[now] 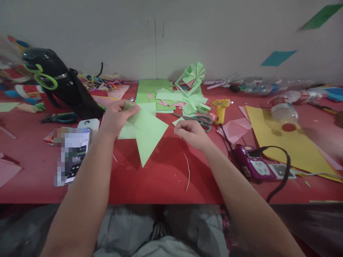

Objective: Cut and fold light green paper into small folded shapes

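Note:
My left hand point(122, 116) pinches a light green sheet of paper point(151, 134) by its upper left part, thumb on top. The sheet hangs at an angle above the red table point(160, 185), one corner pointing down. Another light green sheet point(125, 132) shows behind it. My right hand point(191, 134) hovers to the right with its fingers curled closed; whatever they may hold is hidden. Just beyond it lie scissors point(205, 123) with grey-green handles and a small pale green scrap point(179, 120). A thin, pale curved strip point(188, 173) lies on the table below the right hand.
A yellow glue gun point(221, 110) stands behind a purple power strip point(253, 162) with a black cable. Folded green paper pieces point(194, 75) sit at the back. Left are a phone point(77, 157), pliers point(60, 117) and a black bottle point(64, 82); right, yellow paper point(292, 146) and a plastic bottle point(284, 109).

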Demonstrator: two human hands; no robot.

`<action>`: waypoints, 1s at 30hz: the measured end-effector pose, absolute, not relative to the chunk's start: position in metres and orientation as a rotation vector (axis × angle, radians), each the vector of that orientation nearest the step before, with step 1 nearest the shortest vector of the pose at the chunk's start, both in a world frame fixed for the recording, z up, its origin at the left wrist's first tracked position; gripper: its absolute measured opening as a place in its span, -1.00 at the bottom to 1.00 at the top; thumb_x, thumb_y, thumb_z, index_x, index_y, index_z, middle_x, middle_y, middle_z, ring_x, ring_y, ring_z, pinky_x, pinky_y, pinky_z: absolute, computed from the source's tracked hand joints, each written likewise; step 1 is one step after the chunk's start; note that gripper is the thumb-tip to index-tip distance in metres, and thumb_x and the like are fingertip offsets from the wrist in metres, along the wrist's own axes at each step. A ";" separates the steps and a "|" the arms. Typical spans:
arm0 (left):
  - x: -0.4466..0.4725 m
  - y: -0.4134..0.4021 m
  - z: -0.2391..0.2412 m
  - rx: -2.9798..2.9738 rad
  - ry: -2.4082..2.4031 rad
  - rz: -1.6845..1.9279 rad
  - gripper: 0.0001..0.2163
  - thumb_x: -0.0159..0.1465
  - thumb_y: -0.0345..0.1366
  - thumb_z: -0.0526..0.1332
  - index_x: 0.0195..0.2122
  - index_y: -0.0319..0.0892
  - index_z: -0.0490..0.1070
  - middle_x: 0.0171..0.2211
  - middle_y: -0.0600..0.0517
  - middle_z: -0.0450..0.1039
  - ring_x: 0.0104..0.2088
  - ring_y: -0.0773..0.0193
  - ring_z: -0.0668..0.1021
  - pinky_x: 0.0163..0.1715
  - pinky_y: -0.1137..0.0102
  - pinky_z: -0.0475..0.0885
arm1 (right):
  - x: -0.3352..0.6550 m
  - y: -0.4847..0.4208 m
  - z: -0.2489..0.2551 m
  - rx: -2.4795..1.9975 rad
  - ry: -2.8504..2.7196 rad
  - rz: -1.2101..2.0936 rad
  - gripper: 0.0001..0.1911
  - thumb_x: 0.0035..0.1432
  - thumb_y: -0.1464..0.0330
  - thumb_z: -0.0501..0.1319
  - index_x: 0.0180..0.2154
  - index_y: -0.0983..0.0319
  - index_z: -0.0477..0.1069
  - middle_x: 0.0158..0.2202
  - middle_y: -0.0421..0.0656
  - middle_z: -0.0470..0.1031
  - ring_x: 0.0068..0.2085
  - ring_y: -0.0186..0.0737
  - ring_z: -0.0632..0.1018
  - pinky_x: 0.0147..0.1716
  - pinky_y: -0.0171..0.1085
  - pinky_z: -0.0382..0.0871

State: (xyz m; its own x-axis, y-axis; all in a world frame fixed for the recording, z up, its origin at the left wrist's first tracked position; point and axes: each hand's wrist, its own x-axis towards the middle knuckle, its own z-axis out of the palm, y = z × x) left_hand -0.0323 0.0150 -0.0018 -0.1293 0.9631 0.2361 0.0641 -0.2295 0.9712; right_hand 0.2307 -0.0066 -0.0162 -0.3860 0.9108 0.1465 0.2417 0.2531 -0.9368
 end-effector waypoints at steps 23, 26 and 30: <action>0.005 0.004 -0.009 1.533 1.006 1.117 -0.35 0.04 -0.41 0.32 0.21 0.00 0.34 0.10 -0.08 0.46 -0.20 0.17 0.61 -0.25 0.27 0.57 | 0.214 -0.009 -0.030 -1.052 -1.668 0.971 -0.50 0.11 0.09 0.35 0.02 0.19 0.45 0.04 -0.02 0.52 -0.10 -0.14 0.55 -0.21 -0.19 0.48; 0.005 0.002 -0.008 1.578 0.990 1.013 -0.36 0.05 -0.46 0.24 0.21 -0.01 0.37 0.09 -0.04 0.47 -0.18 0.18 0.59 -0.23 0.29 0.54 | 0.212 -0.011 -0.029 -1.047 -1.695 0.988 -0.46 0.08 0.08 0.37 0.04 0.17 0.44 0.06 -0.02 0.52 -0.09 -0.12 0.56 -0.22 -0.20 0.47; 0.003 0.001 -0.007 1.550 1.074 0.888 -0.34 0.02 -0.48 0.16 0.22 -0.08 0.38 -0.11 -0.03 0.55 -0.23 0.17 0.58 -0.32 0.34 0.50 | 0.214 -0.006 -0.031 -1.031 -1.614 1.013 -0.66 0.19 0.14 0.24 -0.10 0.21 0.49 -0.10 -0.06 0.57 -0.12 -0.14 0.56 -0.15 -0.16 0.43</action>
State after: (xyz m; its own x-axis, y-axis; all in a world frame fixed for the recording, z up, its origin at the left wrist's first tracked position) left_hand 0.0032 0.0009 -0.0072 0.3331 0.9426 0.0233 0.2006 -0.0950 0.9751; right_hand 0.2138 -0.0057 -0.0310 -0.2079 0.9403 0.2696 0.1664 0.3056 -0.9375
